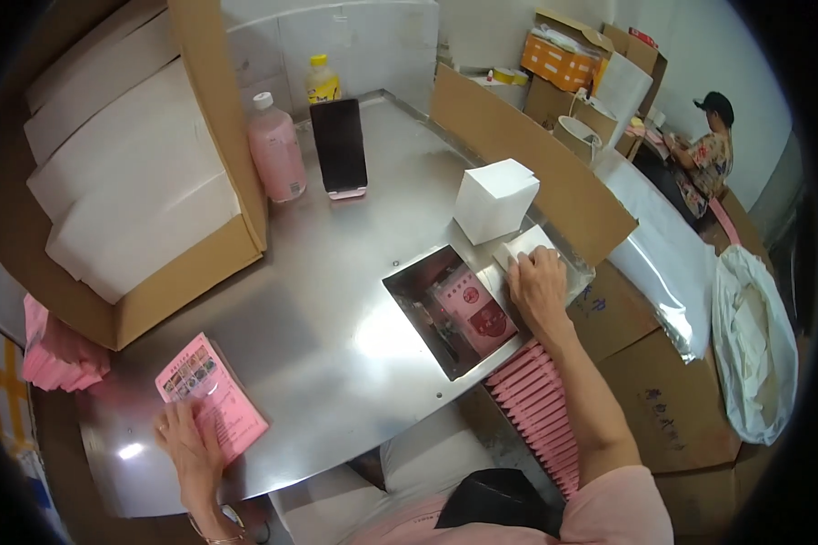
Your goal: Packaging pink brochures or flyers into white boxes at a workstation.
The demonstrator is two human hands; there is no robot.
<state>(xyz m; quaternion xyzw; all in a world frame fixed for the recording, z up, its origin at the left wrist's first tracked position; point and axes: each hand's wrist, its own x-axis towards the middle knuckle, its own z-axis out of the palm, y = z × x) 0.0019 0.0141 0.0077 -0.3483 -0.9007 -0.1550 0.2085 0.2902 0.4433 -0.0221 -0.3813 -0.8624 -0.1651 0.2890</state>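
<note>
A pink printed packet (232,420) with a glossy clear surface lies tilted on the metal table at the near left. My left hand (191,447) rests on its lower left part, fingers stretched and slightly apart. At the right edge of the table, my right hand (538,283) curls its fingers over a low stack of white sheets (523,243); its fingertips are partly hidden. Beside that stack stands a taller white block of sheets (496,202). Left of my right hand, a rectangular opening (418,309) in the tabletop holds a pink and red printed packet (475,313).
A large carton (236,136) of white stacks stands at the left, pink packets (59,350) below it. A pink bottle (277,150) and a phone (340,145) stand at the back. A row of pink packets (541,413) sits under my right arm. Another person (704,159) sits far right.
</note>
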